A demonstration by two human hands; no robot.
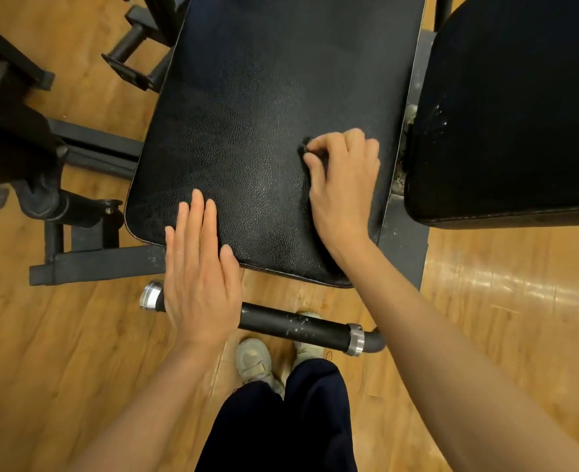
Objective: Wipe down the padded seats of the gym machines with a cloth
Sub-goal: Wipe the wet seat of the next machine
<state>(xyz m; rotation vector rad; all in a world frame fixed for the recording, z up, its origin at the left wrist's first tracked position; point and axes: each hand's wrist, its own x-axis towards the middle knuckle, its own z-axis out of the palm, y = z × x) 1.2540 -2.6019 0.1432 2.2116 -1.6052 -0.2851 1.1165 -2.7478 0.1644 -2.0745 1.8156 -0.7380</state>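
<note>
A black padded seat (pixel 247 131) with a pebbled surface fills the middle of the head view. My right hand (pixel 344 178) rests on its right part with fingers curled, gripping a small dark cloth (pixel 305 146) that shows only as a bunched bit past my fingertips. My left hand (pixel 201 267) is flat with straight fingers at the seat's near left edge, its fingertips over the pad. A second black pad (pixel 512 114) stands to the right.
A black bar with silver collars (pixel 301 327) crosses just below the seat, above my shoes. Dark metal frame parts (pixel 94 148) and pegs stand at the left on the wooden floor (pixel 506 301). A dusty frame plate (pixel 405 243) lies between the two pads.
</note>
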